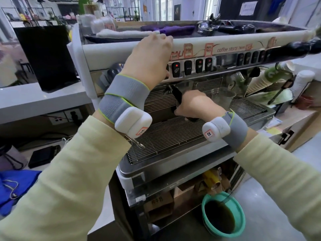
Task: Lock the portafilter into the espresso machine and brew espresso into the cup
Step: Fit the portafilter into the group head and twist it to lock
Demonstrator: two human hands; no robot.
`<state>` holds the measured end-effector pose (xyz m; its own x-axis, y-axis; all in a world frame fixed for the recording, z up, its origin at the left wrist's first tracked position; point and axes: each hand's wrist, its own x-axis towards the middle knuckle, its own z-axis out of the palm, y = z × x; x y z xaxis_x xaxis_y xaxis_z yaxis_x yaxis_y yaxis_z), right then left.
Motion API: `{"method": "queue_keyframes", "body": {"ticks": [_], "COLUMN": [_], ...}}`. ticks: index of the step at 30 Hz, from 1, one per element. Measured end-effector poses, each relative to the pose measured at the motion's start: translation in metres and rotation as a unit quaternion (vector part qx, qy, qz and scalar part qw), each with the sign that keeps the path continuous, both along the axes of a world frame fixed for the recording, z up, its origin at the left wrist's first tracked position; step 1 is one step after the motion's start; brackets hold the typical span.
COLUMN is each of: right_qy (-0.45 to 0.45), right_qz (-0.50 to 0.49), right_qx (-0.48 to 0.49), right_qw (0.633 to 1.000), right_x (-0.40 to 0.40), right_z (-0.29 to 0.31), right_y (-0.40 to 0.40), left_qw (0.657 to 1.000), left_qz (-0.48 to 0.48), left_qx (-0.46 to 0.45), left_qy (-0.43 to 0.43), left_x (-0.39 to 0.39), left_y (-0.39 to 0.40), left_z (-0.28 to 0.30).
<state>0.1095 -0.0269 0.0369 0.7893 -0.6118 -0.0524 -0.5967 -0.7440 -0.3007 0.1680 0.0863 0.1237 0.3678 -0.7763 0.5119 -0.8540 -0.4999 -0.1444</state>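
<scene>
The espresso machine (194,44) fills the middle of the view, with a row of black buttons (188,66) under its cream front band. My left hand (152,56) rests over the machine's top front edge, fingers curled on the rim and thumb near the leftmost button. My right hand (194,105) grips the black handle of the portafilter (178,96), whose head sits up under the left group head. A clear cup (222,96) stands on the upper grate to the right of that hand.
The wire drip tray (165,138) spans the machine's front. Towels (175,29) and a spare portafilter (231,28) lie on top. Stacked paper cups (262,80) sit at right. A teal bucket (224,214) of dark liquid stands on the floor below.
</scene>
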Motion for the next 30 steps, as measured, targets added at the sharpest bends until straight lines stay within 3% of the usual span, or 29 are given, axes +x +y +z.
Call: {"method": "queue_keyframes", "body": {"ticks": [15, 19, 22, 24, 27, 30], "right_qy": [-0.048, -0.08, -0.188, -0.25, -0.308, -0.3], "right_qz": [0.053, 0.043, -0.048, -0.064, 0.001, 0.066], "right_qx": [0.063, 0.146, 0.279, 0.367, 0.44, 0.482], "right_qw": [0.995, 0.985, 0.94, 0.893, 0.843, 0.821], "right_x": [-0.005, -0.001, 0.009, 0.006, -0.013, -0.029], "right_z": [0.0, -0.009, -0.013, -0.017, -0.023, -0.033], "right_y": [-0.01, -0.026, -0.048, -0.06, -0.079, -0.102], "left_qw": [1.0, 0.995, 0.965, 0.935, 0.877, 0.841], "left_qz": [-0.018, -0.098, -0.227, -0.26, -0.226, -0.149], "left_qx": [-0.017, -0.02, -0.054, -0.071, -0.096, -0.135], "left_qy": [-0.001, 0.005, 0.117, 0.231, 0.414, 0.502], "left_x": [0.005, -0.002, -0.022, -0.029, -0.039, -0.035], "left_y": [-0.001, -0.002, 0.001, 0.006, 0.018, 0.029], "left_z": [-0.001, -0.007, -0.015, -0.023, -0.036, -0.06]}}
